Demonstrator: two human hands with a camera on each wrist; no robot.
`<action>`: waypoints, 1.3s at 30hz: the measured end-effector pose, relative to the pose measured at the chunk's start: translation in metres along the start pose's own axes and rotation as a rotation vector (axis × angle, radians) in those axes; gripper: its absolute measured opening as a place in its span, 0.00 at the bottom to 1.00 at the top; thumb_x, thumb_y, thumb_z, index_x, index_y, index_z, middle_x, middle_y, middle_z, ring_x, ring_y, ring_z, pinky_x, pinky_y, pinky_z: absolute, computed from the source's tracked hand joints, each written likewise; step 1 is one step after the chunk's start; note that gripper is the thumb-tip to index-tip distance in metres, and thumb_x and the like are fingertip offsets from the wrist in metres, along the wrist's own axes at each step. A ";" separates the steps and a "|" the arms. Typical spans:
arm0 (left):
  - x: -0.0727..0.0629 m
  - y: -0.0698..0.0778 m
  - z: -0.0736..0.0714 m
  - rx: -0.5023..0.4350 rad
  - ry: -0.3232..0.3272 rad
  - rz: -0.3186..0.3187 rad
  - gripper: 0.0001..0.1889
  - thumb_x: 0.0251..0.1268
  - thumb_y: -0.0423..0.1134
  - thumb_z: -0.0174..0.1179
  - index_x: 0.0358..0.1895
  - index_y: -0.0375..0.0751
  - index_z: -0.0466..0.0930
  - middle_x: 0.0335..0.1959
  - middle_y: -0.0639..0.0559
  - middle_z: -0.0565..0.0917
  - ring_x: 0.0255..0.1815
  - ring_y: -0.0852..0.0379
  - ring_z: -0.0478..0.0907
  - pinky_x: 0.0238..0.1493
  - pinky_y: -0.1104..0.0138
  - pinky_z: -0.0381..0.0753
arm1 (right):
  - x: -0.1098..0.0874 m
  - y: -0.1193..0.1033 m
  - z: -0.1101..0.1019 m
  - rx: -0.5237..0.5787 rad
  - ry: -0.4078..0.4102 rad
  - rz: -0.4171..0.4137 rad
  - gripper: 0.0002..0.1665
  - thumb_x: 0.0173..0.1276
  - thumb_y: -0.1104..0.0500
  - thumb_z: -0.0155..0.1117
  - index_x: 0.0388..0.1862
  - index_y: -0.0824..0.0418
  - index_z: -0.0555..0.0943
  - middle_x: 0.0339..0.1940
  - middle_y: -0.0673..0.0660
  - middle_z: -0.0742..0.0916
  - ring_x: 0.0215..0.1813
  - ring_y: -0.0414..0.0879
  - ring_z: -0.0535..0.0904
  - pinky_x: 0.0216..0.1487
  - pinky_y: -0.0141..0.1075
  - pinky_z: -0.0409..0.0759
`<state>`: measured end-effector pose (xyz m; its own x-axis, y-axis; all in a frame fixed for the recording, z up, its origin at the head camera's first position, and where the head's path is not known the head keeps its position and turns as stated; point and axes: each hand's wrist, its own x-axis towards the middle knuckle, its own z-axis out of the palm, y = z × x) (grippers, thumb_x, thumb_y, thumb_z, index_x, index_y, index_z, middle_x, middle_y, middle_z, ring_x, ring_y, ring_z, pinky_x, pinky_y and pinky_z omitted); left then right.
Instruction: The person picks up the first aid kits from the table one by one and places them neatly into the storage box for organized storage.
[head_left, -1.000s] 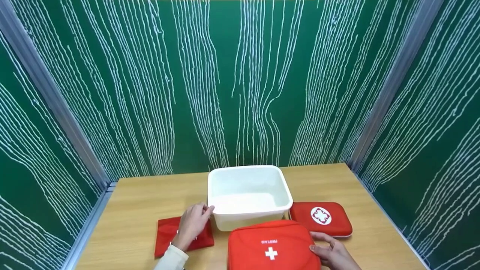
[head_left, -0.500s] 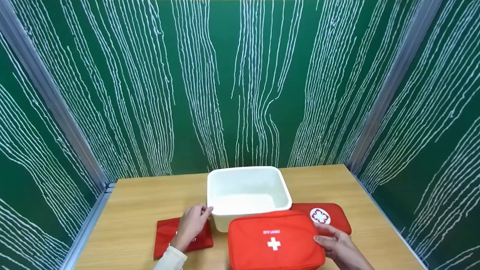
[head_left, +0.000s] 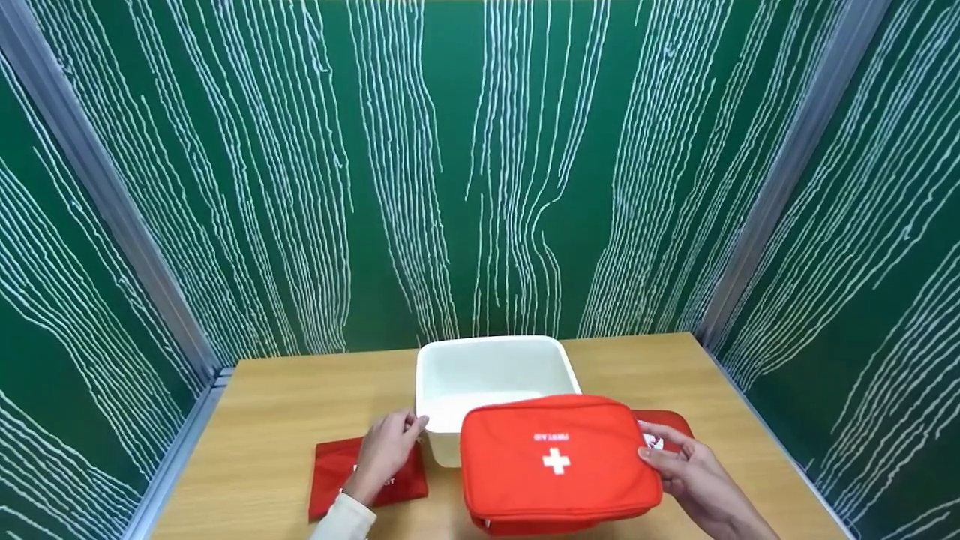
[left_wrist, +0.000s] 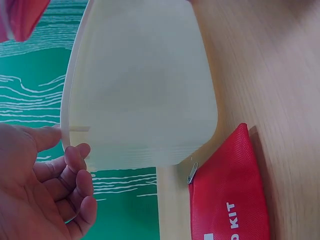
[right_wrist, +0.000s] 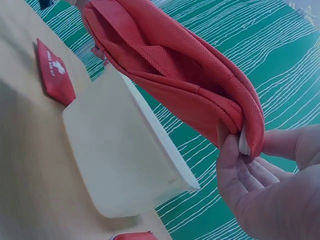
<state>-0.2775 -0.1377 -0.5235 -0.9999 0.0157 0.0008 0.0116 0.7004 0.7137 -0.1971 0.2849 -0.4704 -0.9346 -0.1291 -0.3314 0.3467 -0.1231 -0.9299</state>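
Observation:
A red first aid bag (head_left: 555, 480) with a white cross hangs over the near right rim of a white plastic bin (head_left: 495, 360). My right hand (head_left: 694, 472) pinches its right end between thumb and fingers; the right wrist view shows the bag (right_wrist: 175, 65) gripped at one corner, a strap along its side. On the bin's near left corner, my left hand (head_left: 391, 446) pinches the rim, thumb on one side and curled fingers on the other in the left wrist view (left_wrist: 55, 185). A flat red zip pouch (head_left: 334, 476) lies partly behind that forearm.
A red hard case (head_left: 667, 420) lies right of the bin, mostly covered by the bag and right hand. The wooden table (head_left: 277, 397) ends at green walls (head_left: 390, 300) with white wavy lines at the back and sides.
My right hand has raised the first aid bag and brought it forward and slightly right, so it now overlaps the bin's near rim. My left hand has stayed at the bin corner.

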 end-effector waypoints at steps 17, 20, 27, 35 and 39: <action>-0.006 -0.001 0.001 -0.018 0.027 -0.005 0.12 0.69 0.48 0.59 0.31 0.44 0.78 0.22 0.52 0.74 0.24 0.57 0.70 0.26 0.69 0.69 | 0.010 -0.018 0.011 0.100 -0.050 -0.078 0.23 0.71 0.62 0.61 0.63 0.52 0.71 0.35 0.47 0.85 0.30 0.38 0.79 0.35 0.29 0.80; -0.006 -0.001 0.001 -0.030 0.015 -0.005 0.12 0.69 0.48 0.60 0.33 0.43 0.79 0.23 0.51 0.75 0.25 0.56 0.71 0.27 0.68 0.71 | 0.016 -0.022 0.013 0.109 -0.012 -0.060 0.31 0.69 0.62 0.63 0.69 0.56 0.66 0.32 0.46 0.82 0.27 0.38 0.74 0.34 0.27 0.77; -0.003 0.000 -0.001 -0.030 0.006 -0.007 0.12 0.69 0.48 0.60 0.40 0.43 0.81 0.29 0.50 0.80 0.31 0.56 0.74 0.35 0.66 0.76 | 0.031 -0.034 0.014 0.134 0.002 -0.087 0.33 0.71 0.60 0.62 0.71 0.58 0.61 0.36 0.50 0.89 0.33 0.43 0.84 0.44 0.35 0.83; 0.000 -0.001 0.000 -0.017 -0.002 -0.005 0.12 0.69 0.48 0.59 0.41 0.43 0.81 0.30 0.49 0.80 0.32 0.56 0.74 0.36 0.66 0.76 | 0.047 -0.040 0.017 0.204 0.015 -0.141 0.22 0.70 0.64 0.61 0.61 0.56 0.70 0.32 0.50 0.89 0.29 0.42 0.84 0.38 0.31 0.81; 0.001 -0.001 0.001 -0.017 0.006 0.006 0.11 0.69 0.48 0.60 0.40 0.43 0.82 0.30 0.47 0.81 0.30 0.56 0.73 0.35 0.66 0.75 | 0.058 -0.042 0.020 0.240 0.013 -0.162 0.19 0.70 0.67 0.60 0.58 0.56 0.72 0.30 0.50 0.88 0.29 0.42 0.84 0.36 0.31 0.81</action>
<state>-0.2786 -0.1383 -0.5249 -0.9998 0.0153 0.0091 0.0172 0.6881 0.7254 -0.2645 0.2629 -0.4471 -0.9797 -0.0767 -0.1854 0.2006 -0.3709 -0.9068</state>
